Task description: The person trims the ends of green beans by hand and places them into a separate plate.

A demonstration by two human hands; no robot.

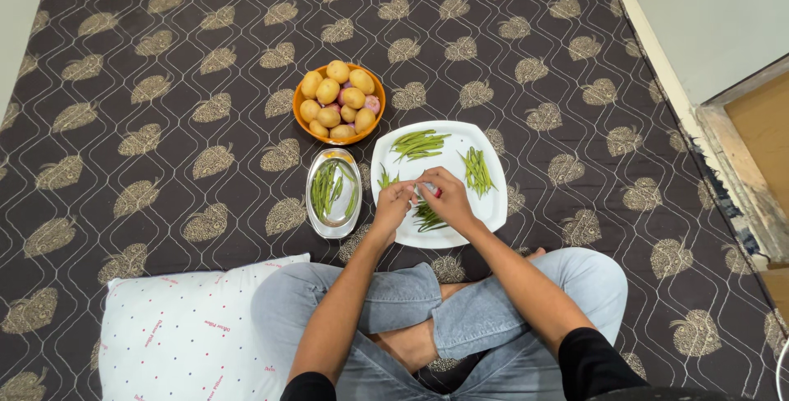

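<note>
green beans between both hands, over the white plate

from left: white pillow (189,335), steel tray (333,194) of beans, orange bowl of potatoes (338,102) behind. left hand (392,204) and right hand (444,195) close together, pinched on a small green bean (417,191) with a red-handled blade, above white plate (485,204). long axis unclear; trimmed piles just beyond and right.

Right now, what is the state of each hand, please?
Left hand: closed on a green bean, over the white plate.
Right hand: closed around a small tool with a red part; what it is cannot be told.
</note>
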